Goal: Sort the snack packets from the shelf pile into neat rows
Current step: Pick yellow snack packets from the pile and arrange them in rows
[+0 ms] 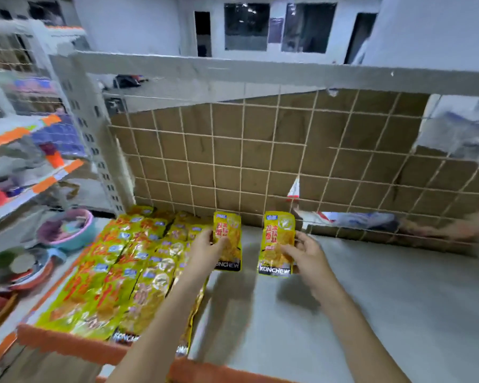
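Two bare forearms enter from the lower edge of the frame, one at lower centre, one at lower right. No sleeves, cuffs or gloves show on either. Left hand (208, 244) and right hand (302, 251): bare, slender fingers (286, 248), short nails. Wrists unadorned; upper arms out of frame.

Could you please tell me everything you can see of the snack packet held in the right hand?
The packet in the right hand is a flat, glossy yellow pouch, foil-like, with red characters, a pale round emblem near its top and a black band at the bottom reading KONCHEW. It is held upright, lifted above the grey shelf, in front of the wire grid back. The right hand pinches its lower right edge, thumb across the front. Nothing else touches it.
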`<state>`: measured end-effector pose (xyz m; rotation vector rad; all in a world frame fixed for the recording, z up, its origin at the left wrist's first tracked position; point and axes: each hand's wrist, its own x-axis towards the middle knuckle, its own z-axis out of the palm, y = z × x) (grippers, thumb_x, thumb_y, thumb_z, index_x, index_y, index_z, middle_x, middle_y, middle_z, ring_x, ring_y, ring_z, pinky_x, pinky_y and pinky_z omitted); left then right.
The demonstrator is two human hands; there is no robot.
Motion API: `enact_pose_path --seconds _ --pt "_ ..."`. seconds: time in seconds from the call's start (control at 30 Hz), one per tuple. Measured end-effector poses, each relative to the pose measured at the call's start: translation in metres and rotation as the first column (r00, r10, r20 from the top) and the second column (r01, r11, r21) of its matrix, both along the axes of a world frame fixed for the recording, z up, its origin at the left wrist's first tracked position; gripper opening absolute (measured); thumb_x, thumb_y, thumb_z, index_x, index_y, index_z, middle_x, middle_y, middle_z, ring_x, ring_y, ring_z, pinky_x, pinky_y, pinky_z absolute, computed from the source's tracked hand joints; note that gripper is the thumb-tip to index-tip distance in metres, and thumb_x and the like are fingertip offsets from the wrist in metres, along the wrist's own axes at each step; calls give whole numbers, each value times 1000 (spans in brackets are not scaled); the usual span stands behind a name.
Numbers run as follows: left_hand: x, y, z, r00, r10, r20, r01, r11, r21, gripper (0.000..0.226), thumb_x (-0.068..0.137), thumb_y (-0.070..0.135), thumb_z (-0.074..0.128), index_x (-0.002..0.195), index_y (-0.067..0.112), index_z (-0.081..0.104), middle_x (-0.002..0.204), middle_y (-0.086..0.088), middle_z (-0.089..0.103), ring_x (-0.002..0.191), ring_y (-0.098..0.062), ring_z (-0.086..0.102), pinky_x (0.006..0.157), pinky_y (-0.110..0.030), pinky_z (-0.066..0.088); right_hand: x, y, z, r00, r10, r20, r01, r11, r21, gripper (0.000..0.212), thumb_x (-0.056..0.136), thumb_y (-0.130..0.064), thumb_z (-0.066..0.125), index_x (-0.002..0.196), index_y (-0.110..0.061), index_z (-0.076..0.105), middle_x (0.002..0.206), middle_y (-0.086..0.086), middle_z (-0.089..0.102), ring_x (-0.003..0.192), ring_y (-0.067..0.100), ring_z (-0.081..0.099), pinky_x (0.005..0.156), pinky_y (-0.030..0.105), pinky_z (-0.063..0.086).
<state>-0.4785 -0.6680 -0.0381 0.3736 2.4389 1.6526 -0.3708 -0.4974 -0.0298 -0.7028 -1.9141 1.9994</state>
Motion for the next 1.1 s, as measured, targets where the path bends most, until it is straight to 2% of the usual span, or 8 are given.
enact_pose_path --seconds 0.2,0.27,0.37,0.5,0.6,0.67,0.93,1.1 --pt "-36 29 -14 994 -84 -69 63 965 -255 20 88 12 57 101 -2 58 102 -22 64 100 -37 58 82 -40 43 -40 -4 -24 983 -105 149 82 985 149 23 81 12 60 96 -5 64 91 17 69 74 19 68 78 38 52" --pt "-37 32 -10 991 -99 -95 57 926 -373 23 89 9 52 107 -5 54 108 -25 60 105 -40 54 83 -38 40 -53 -8 -29 963 -148 226 93 967 239 25 79 9 64 103 2 66 101 22 69 91 31 67 81 34 52" --pt "-36 35 -12 972 -174 -158 94 903 -419 38 86 -2 49 122 -11 42 115 -30 51 109 -44 48 85 -39 35 -65 -18 -29 940 -167 298 80 956 284 30 82 4 64 112 3 63 109 18 67 98 28 64 67 21 46" --pt "-34 35 -18 946 -242 -216 100 852 -514 64 85 -4 45 142 -14 16 132 -30 35 119 -42 40 97 -32 30 -69 -27 -25 915 -195 352 6 881 473 29 87 -8 63 116 -7 63 115 13 66 108 29 60 87 31 47" --pt "-31 33 -21 890 -328 -317 71 786 -615 62 76 -6 51 133 -18 31 133 -38 30 123 -50 33 108 -43 25 -65 -31 -25 900 -177 398 -115 785 609 42 91 -19 58 133 -15 50 127 10 58 119 27 52 89 27 40" --pt "-34 31 -26 827 -418 -375 64 734 -676 58 57 -9 64 112 -19 52 117 -42 44 109 -57 46 97 -49 40 -64 -33 -30 880 -197 432 -187 692 697 51 92 -30 56 140 -21 41 134 8 50 125 27 45 95 30 38" --pt "-48 8 -37 695 -608 -384 102 612 -785 57 92 36 50 141 9 37 146 -12 36 138 -31 25 115 -39 11 -57 -40 -52 869 -230 437 -337 372 865 50 95 -51 39 143 -38 30 149 -7 27 133 21 27 102 39 36" --pt "-54 5 -36 661 -646 -381 68 558 -827 63 94 50 42 145 15 30 149 -3 33 141 -20 22 117 -35 -1 -58 -48 -54 871 -211 443 -369 314 875 49 100 -46 27 148 -36 22 155 -12 21 140 15 19 107 34 23"
